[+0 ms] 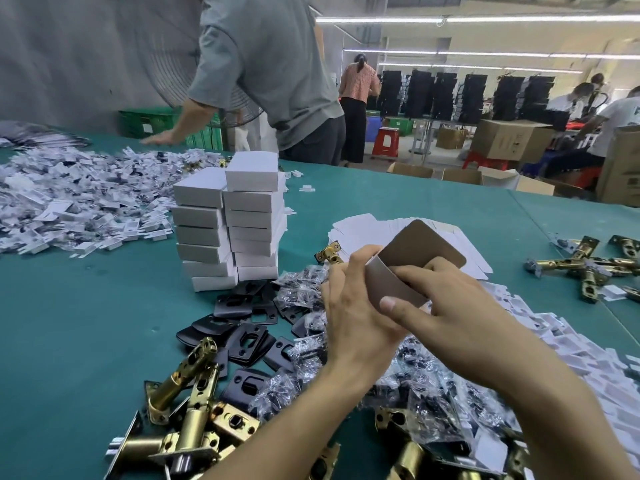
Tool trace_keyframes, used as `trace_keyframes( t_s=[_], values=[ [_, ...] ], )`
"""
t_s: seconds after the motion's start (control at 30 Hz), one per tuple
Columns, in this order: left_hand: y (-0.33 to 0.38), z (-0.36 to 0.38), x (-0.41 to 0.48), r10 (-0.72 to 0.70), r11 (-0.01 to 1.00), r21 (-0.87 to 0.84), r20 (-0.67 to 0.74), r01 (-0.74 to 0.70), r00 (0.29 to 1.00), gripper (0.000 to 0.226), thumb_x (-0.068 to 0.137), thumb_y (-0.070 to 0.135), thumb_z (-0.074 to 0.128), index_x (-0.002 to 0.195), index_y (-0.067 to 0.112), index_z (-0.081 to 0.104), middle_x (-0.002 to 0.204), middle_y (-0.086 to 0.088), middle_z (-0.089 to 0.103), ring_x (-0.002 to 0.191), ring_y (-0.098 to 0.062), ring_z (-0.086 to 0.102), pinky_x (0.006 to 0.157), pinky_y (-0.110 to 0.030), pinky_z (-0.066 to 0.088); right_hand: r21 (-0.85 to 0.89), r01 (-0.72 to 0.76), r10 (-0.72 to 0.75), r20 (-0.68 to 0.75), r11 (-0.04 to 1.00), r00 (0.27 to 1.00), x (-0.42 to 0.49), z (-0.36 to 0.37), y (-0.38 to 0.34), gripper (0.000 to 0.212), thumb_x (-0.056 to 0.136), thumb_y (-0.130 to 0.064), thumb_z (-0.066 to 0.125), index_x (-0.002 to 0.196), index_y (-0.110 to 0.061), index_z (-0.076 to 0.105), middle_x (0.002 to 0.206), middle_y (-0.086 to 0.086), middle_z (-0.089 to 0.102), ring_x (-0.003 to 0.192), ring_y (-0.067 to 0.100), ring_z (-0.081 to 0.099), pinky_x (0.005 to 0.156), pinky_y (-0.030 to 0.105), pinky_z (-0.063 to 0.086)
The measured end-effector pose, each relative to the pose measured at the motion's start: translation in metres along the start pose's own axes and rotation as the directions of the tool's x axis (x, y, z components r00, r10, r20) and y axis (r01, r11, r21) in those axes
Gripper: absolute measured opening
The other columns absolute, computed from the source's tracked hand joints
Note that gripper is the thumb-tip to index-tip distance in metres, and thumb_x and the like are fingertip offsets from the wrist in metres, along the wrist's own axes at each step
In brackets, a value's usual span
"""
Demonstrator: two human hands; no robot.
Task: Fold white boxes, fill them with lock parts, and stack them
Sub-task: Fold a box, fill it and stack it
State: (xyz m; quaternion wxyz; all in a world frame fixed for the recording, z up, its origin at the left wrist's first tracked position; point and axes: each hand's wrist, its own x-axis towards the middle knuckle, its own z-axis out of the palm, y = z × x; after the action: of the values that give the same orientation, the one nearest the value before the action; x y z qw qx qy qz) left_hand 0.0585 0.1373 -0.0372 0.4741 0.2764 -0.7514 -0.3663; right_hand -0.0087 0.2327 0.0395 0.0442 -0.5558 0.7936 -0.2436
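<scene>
Nearest: brass latches, bagged screws and black plates, loose on the green table. Above them, left hand and right hand both grip a half-folded box, fingers curled round its walls. Beyond: flat blanks. Further left: stacked boxes, two columns.

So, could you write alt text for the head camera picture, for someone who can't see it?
A person's left hand and right hand bend a white box into shape over a green table. Closed boxes stand stacked behind; brass latches and black plates lie nearby.
</scene>
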Motion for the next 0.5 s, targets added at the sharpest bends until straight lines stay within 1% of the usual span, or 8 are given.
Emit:
trace_keyframes(
  t_s=[0.07, 0.13, 0.17, 0.23, 0.3, 0.33, 0.4, 0.5],
  values=[
    [0.0008, -0.0011, 0.0018, -0.023, 0.999, -0.033, 0.008, 0.023, 1.0, 0.068, 0.058, 0.06, 0.055, 0.124, 0.054, 0.04, 0.105, 0.013, 0.042, 0.102, -0.007, 0.043, 0.069, -0.015, 0.04, 0.031, 0.032, -0.031, -0.036, 0.999, 0.999, -0.0001, 0.0013, 0.002, 0.043, 0.084, -0.054, 0.043, 0.125, -0.043, 0.054, 0.094, -0.018, 0.042, 0.085, -0.009, 0.045, 0.069, 0.011, 0.033],
    [0.0016, -0.0036, 0.0046, -0.056, 0.995, -0.085, 0.007, 0.056, 0.998, 0.071, 0.053, 0.06, 0.064, 0.121, 0.055, 0.042, 0.105, 0.013, 0.045, 0.101, -0.006, 0.047, 0.069, -0.015, 0.044, 0.077, 0.068, -0.058, -0.13, 0.995, 0.99, -0.0004, 0.0022, 0.0032, 0.046, 0.091, -0.042, 0.053, 0.136, -0.044, 0.046, 0.099, -0.029, 0.043, 0.087, -0.016, 0.044, 0.073, 0.01, 0.034],
    [0.0023, -0.0044, 0.0054, -0.059, 0.994, -0.095, 0.005, 0.059, 0.998, 0.071, 0.052, 0.059, 0.065, 0.12, 0.054, 0.044, 0.105, 0.012, 0.046, 0.101, -0.007, 0.049, 0.069, -0.015, 0.046, 0.1, 0.085, -0.065, -0.192, 0.991, 0.979, -0.0007, 0.0022, 0.004, 0.044, 0.092, -0.035, 0.058, 0.134, -0.043, 0.047, 0.1, -0.034, 0.045, 0.087, -0.018, 0.045, 0.074, 0.009, 0.034],
    [0.0038, -0.0052, 0.0052, -0.044, 0.996, -0.08, 0.008, 0.045, 0.999, 0.072, 0.051, 0.057, 0.067, 0.12, 0.054, 0.044, 0.106, 0.012, 0.046, 0.103, -0.009, 0.049, 0.07, -0.017, 0.048, 0.129, 0.118, -0.079, -0.273, 0.985, 0.959, -0.0014, 0.0013, 0.0054, 0.033, 0.089, -0.027, 0.066, 0.117, -0.04, 0.054, 0.097, -0.036, 0.054, 0.088, -0.018, 0.05, 0.073, 0.004, 0.036],
    [0.004, -0.0049, 0.0042, -0.036, 0.996, -0.077, 0.006, 0.036, 0.999, 0.072, 0.054, 0.054, 0.069, 0.121, 0.054, 0.044, 0.107, 0.012, 0.045, 0.105, -0.012, 0.049, 0.074, -0.025, 0.052, 0.096, 0.122, -0.093, -0.265, 0.988, 0.96, -0.001, 0.0002, 0.0059, 0.021, 0.088, -0.027, 0.067, 0.105, -0.037, 0.059, 0.093, -0.028, 0.06, 0.088, -0.011, 0.053, 0.071, 0.009, 0.038],
    [0.0036, -0.0047, 0.0039, -0.038, 0.996, -0.079, 0.004, 0.038, 0.999, 0.072, 0.055, 0.052, 0.071, 0.122, 0.054, 0.044, 0.107, 0.012, 0.044, 0.105, -0.015, 0.05, 0.075, -0.031, 0.054, 0.071, 0.112, -0.092, -0.245, 0.991, 0.965, -0.0008, 0.0, 0.0067, 0.017, 0.089, -0.03, 0.066, 0.104, -0.038, 0.061, 0.093, -0.026, 0.06, 0.088, -0.008, 0.052, 0.071, 0.013, 0.038],
    [0.0017, -0.0045, 0.0034, -0.041, 0.997, -0.065, 0.006, 0.041, 0.999, 0.072, 0.058, 0.049, 0.071, 0.123, 0.055, 0.043, 0.106, 0.013, 0.042, 0.105, -0.018, 0.051, 0.076, -0.037, 0.056, 0.03, 0.076, -0.069, -0.186, 0.997, 0.98, -0.0004, -0.0001, 0.0085, 0.021, 0.089, -0.039, 0.06, 0.11, -0.042, 0.062, 0.096, -0.024, 0.055, 0.088, -0.006, 0.049, 0.075, 0.024, 0.04],
    [0.0003, -0.0043, 0.002, -0.033, 0.999, -0.033, 0.02, 0.034, 0.999, 0.072, 0.062, 0.037, 0.075, 0.124, 0.053, 0.043, 0.106, 0.014, 0.04, 0.104, -0.019, 0.05, 0.076, -0.041, 0.056, -0.012, 0.016, -0.017, -0.099, 1.0, 0.995, 0.0001, 0.0001, 0.0074, 0.033, 0.089, -0.048, 0.053, 0.121, -0.045, 0.058, 0.098, -0.022, 0.047, 0.09, 0.001, 0.047, 0.081, 0.034, 0.044]
  ],
)
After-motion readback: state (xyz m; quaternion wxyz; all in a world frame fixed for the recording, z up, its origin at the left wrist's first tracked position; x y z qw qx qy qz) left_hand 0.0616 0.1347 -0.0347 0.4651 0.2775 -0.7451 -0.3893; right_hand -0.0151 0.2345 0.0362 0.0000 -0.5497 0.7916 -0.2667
